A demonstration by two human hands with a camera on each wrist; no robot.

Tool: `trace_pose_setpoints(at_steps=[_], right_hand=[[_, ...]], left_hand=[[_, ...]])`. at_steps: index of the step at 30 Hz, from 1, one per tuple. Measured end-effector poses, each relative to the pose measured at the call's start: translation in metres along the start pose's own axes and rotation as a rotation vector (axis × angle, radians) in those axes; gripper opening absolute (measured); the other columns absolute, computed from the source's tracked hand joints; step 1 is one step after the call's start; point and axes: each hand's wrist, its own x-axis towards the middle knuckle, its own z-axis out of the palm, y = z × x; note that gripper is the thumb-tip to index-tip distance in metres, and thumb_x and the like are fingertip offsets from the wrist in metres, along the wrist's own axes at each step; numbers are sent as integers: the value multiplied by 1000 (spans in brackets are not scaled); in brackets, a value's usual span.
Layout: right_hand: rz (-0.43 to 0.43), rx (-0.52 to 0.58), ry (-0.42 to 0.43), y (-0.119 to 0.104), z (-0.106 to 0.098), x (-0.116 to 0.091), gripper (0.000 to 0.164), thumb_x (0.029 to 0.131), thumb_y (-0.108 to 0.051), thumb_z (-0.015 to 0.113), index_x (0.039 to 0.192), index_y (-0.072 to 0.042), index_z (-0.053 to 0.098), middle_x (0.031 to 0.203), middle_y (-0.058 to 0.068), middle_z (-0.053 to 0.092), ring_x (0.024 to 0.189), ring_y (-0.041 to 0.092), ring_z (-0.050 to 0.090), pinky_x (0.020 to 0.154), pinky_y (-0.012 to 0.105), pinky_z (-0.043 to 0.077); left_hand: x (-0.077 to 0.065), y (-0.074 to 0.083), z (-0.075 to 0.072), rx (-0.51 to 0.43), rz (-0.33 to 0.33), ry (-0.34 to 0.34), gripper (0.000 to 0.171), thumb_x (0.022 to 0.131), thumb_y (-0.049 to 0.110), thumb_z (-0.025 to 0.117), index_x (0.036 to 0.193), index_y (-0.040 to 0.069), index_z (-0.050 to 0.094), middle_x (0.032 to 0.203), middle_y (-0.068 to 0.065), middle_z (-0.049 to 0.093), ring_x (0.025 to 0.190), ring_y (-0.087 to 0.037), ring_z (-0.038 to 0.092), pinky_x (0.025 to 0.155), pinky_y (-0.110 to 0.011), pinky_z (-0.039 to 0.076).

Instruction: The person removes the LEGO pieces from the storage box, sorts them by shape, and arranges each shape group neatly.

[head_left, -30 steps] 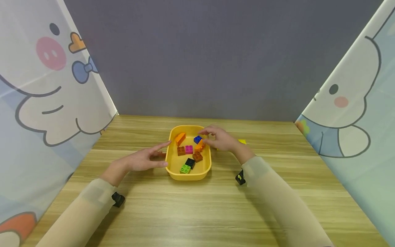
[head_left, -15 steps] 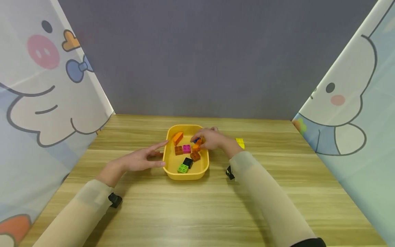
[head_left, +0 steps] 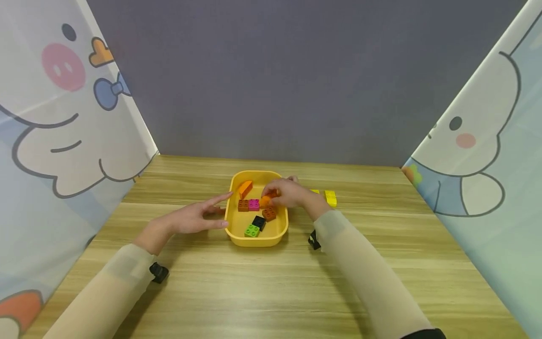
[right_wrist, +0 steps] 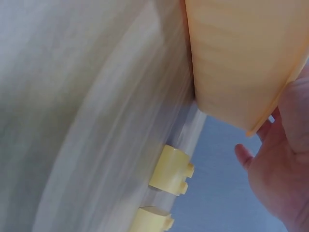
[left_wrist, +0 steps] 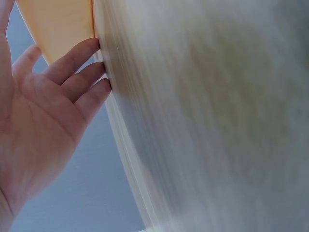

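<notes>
A yellow plastic tray (head_left: 257, 242) holds several toy bricks. My right hand (head_left: 290, 193) reaches over its right rim, fingers curled down, pinching an orange brick (head_left: 265, 202) between thumb and fingertips. In the right wrist view, the fingers of my right hand (right_wrist: 282, 164) pass over the tray wall (right_wrist: 241, 58) and their tips are hidden. My left hand (head_left: 190, 219) spreads its straight fingers at the left rim. The left wrist view has this hand (left_wrist: 53, 101) beside the tray's outer wall (left_wrist: 65, 24).
Inside lie an orange sloped brick (head_left: 245, 189), a brown brick (head_left: 243, 205), a magenta brick (head_left: 254, 205), another brown brick (head_left: 269, 213), a black brick (head_left: 259, 222) and a lime green brick (head_left: 251, 230). Yellow bricks (head_left: 330, 198) stand on the wooden table (head_left: 237, 292) right of the tray.
My right hand has moved left over the rim and down onto the orange brick. The blue brick beside it is now hidden by that hand. The left hand stays at the rim.
</notes>
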Motion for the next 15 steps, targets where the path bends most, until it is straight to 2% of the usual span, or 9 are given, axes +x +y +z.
trace_pose_setpoints(at_steps=[9,14,15], right_hand=[[-11,179,102,1,2,-5,27,108,-28,73,134,-20,71,128,-1,77,124,23,68,121,56,23],[-21,224,179,-2,1,-8,32,110,-30,71,138,-16,66,126,3,77,122,25,69,117,55,28],[-22,243,189,-2,1,-9,33,110,-30,70,139,-15,65,126,4,77,122,26,69,116,54,31]], left_hand=[[0,0,0,4,-3,-4,96,101,64,72,176,47,15,170,-20,49,160,-52,40,125,-84,24],[1,-1,0,1,-11,-4,96,100,65,72,175,48,15,171,-20,48,160,-52,39,125,-84,24],[1,-1,0,0,-12,-6,96,100,64,72,175,48,14,171,-20,48,160,-53,39,125,-84,23]])
